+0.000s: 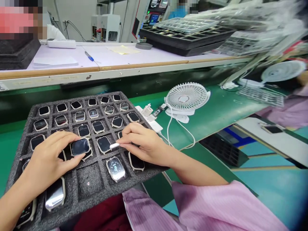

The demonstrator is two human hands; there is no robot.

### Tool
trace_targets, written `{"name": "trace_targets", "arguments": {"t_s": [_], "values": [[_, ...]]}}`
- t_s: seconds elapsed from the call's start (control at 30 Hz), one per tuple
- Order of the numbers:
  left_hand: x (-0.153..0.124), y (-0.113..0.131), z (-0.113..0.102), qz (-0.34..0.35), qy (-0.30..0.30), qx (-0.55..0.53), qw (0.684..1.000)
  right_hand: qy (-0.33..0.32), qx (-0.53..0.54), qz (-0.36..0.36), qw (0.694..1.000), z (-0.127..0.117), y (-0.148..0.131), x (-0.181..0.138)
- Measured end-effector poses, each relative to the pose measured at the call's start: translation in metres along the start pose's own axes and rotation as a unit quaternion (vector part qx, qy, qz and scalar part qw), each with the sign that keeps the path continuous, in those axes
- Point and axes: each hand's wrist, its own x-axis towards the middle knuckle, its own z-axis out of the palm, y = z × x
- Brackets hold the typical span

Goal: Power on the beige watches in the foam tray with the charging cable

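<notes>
My left hand (pixel 49 158) pinches a square smartwatch body (pixel 80 146) with a dark screen and no strap, held just over another watch in the grey foam tray (pixel 89 184). Between the thumb and fingertips of my right hand (pixel 144 142) is a small white rounded piece (pixel 114 145); its kind is not clear. It is close to a dark-faced watch (pixel 104 144) in one compartment. Another watch (pixel 115 168) nearer me shows a lit face. Several more strapless watches sit in the tray's compartments, some partly covered by my hands.
Behind the tray, a white power strip (pixel 155 124) holds plugs and cables. A white fan (pixel 186 98) stands on the green table (pixel 211 110). Stacked black trays (pixel 187 40) and a blue pen (pixel 89 56) lie on the raised shelf. A co-worker's sleeve (pixel 286 107) is at the right.
</notes>
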Motion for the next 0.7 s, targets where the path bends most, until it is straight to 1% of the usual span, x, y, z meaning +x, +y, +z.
{"name": "trace_targets", "arguments": {"t_s": [0.03,0.07,0.1,0.13,0.17,0.2,0.23,0.27,0.3,0.33,0.4,0.47,0.53,0.6,0.7], "values": [[-0.001,-0.001,0.0,0.008,-0.001,0.009,1.0,0.021,0.002,0.009,1.0,-0.005,0.0,-0.001],[-0.002,-0.002,0.001,0.014,-0.004,0.018,1.0,0.056,-0.001,0.024,0.998,-0.013,0.002,-0.004],[-0.002,-0.004,0.001,0.02,-0.008,0.028,0.999,0.111,-0.017,0.042,0.993,-0.021,0.004,-0.009],[-0.003,-0.005,0.001,0.025,-0.009,0.037,0.999,0.184,-0.047,0.06,0.98,-0.031,0.007,-0.015],[-0.003,-0.006,0.002,0.03,-0.011,0.046,0.998,0.263,-0.089,0.082,0.957,-0.041,0.012,-0.024],[-0.003,-0.007,0.002,0.035,-0.01,0.053,0.998,0.335,-0.137,0.108,0.926,-0.05,0.018,-0.034],[-0.002,-0.008,0.002,0.041,-0.008,0.058,0.997,0.391,-0.186,0.136,0.891,-0.057,0.026,-0.047],[-0.001,-0.008,0.002,0.044,-0.006,0.063,0.997,0.409,-0.226,0.174,0.867,-0.062,0.035,-0.061],[0.0,-0.007,0.001,0.046,-0.004,0.068,0.997,0.402,-0.254,0.213,0.854,-0.064,0.046,-0.076],[0.002,-0.007,0.0,0.047,-0.006,0.072,0.996,0.373,-0.265,0.253,0.852,-0.062,0.057,-0.091],[0.005,-0.005,-0.002,0.047,-0.012,0.076,0.996,0.3,-0.241,0.333,0.861,-0.049,0.079,-0.117],[0.008,-0.004,-0.004,0.04,-0.019,0.08,0.996,0.212,-0.22,0.384,0.871,-0.029,0.098,-0.137],[0.01,-0.003,-0.005,0.027,-0.022,0.087,0.996,0.168,-0.203,0.389,0.883,-0.009,0.111,-0.148],[0.012,-0.001,-0.005,0.01,-0.031,0.092,0.995,0.151,-0.193,0.385,0.89,0.004,0.12,-0.153],[0.014,-0.001,-0.005,-0.027,-0.048,0.099,0.994,0.149,-0.197,0.394,0.885,0.007,0.13,-0.156]]}}
